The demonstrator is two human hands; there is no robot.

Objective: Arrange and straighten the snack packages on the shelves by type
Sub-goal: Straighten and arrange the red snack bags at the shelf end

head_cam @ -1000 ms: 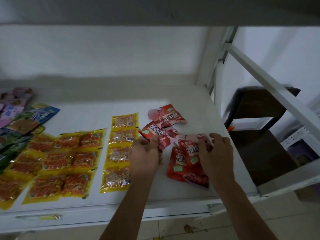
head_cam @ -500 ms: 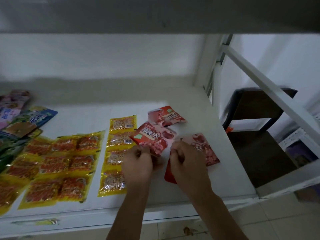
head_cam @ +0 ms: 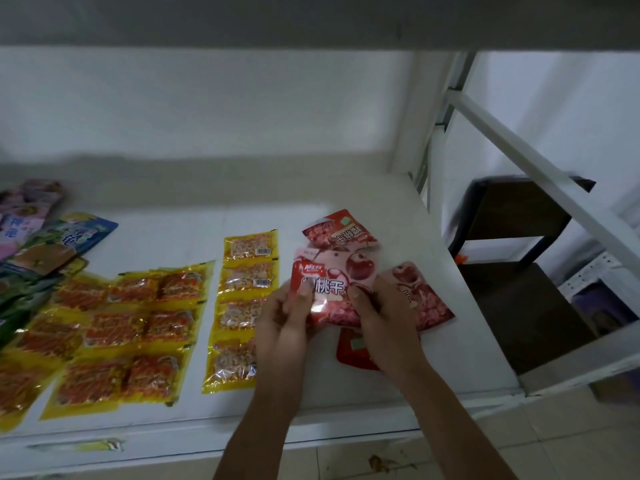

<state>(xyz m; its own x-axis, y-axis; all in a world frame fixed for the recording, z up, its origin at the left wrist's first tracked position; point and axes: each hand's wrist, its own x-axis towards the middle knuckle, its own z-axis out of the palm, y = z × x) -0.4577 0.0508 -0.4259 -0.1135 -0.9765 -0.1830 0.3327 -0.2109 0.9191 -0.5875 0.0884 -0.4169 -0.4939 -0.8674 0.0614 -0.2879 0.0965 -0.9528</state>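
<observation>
two hands [head_cam: 332,317] on red packet [head_cam: 330,284]

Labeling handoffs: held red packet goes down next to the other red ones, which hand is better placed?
Right hand, probably: it grips the held red packet on the side where the red packets lie; the left hand sits beside the yellow column.

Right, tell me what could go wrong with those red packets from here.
1. The red packet is held up only at its lower corners by the left hand and right hand; it may flop or slip.
2. The packet at the right lies near the shelf side edge; a nudge might push it off.
3. Setting it down could disturb the neat yellow packets.
</observation>
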